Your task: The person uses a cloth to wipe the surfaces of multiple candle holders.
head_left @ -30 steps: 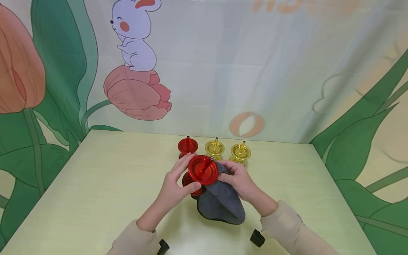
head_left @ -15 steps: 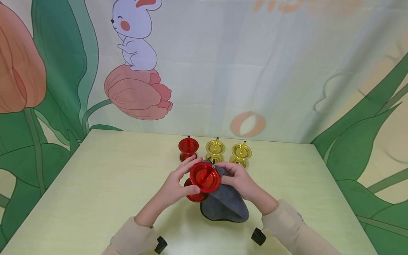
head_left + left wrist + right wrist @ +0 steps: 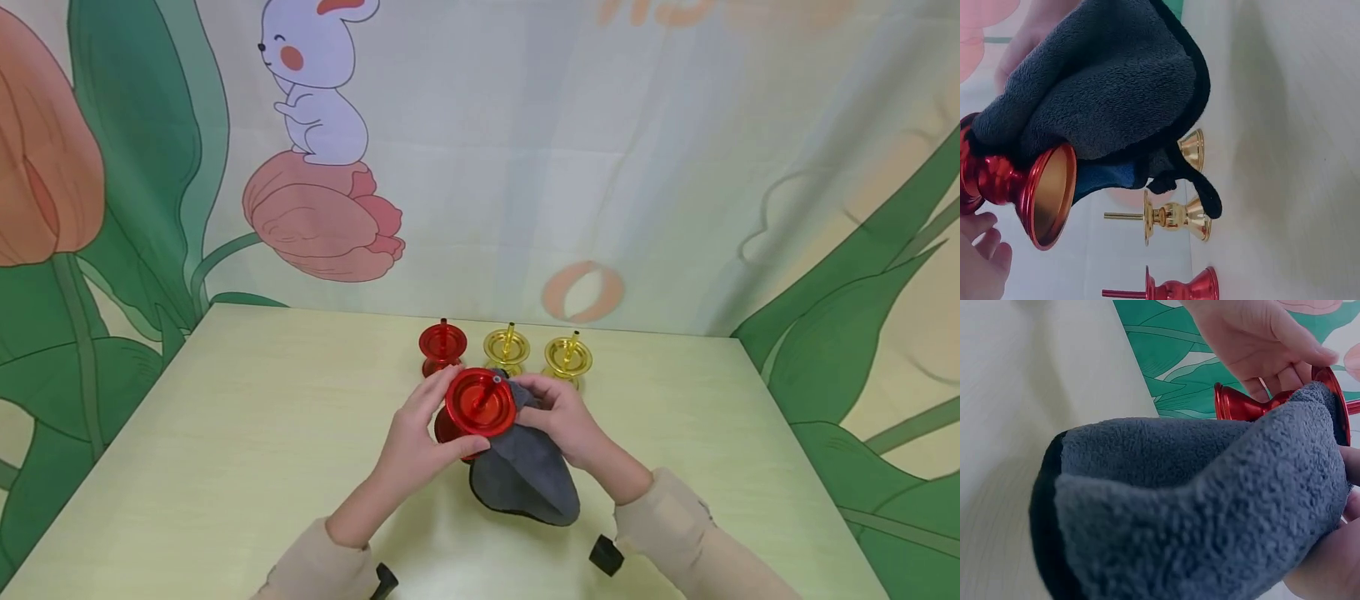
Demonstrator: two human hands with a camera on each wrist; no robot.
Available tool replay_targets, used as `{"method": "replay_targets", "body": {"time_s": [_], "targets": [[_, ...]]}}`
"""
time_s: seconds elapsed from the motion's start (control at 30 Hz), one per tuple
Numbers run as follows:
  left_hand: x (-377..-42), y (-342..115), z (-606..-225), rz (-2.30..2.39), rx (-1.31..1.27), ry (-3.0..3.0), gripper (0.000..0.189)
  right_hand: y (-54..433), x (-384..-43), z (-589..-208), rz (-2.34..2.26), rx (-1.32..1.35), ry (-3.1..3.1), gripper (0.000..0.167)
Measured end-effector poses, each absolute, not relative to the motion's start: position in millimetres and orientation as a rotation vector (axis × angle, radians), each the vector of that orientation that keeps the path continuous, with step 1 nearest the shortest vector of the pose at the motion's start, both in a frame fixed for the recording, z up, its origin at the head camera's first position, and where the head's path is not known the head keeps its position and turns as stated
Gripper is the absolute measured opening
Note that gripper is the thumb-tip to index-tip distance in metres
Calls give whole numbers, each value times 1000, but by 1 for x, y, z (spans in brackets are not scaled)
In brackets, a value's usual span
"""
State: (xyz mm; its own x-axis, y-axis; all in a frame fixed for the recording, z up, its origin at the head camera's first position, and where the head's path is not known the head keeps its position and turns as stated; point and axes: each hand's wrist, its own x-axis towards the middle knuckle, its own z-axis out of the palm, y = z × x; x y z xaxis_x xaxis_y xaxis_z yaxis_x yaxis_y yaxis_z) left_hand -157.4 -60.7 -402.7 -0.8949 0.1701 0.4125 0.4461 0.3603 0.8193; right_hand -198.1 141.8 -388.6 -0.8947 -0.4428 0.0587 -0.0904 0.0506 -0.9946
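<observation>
A shiny red candle holder (image 3: pixel 480 402), with a round dish and a thin spike, is held above the table by my left hand (image 3: pixel 415 439). The left thumb and fingers span its dish. In the left wrist view its flared base (image 3: pixel 1054 197) shows a hollow, gold-coloured underside. My right hand (image 3: pixel 564 419) pinches a dark grey plush cloth (image 3: pixel 525 479) with black edging against the dish's right side. The cloth's lower part hangs in a fold below. As the right wrist view shows, the cloth (image 3: pixel 1210 494) wraps the underside of the dish and hides part of the stem.
At the back of the pale table (image 3: pixel 262 433) stand a second red candle holder (image 3: pixel 442 343) and two gold ones, a middle gold holder (image 3: pixel 506 346) and a right gold holder (image 3: pixel 567 357). A printed curtain (image 3: pixel 480 167) hangs behind the table.
The held candle holder dipped toward the person half a second ago and is now back up, its base further hidden. My left thumb has shifted right along the rim. The cloth stays in my right hand.
</observation>
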Motion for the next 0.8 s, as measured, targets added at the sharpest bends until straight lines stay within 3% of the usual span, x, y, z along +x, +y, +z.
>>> {"method": "replay_targets", "body": {"time_s": [0.4,0.8], "targets": [[-165,-82,-399,-1781,-849,-2561,71,152,-197,-396,-1726,-714,2016,37],[-158,-69,-402,-1396,-771,-2441,60,147,-199,-394,-1845,-401,2155,37]]}}
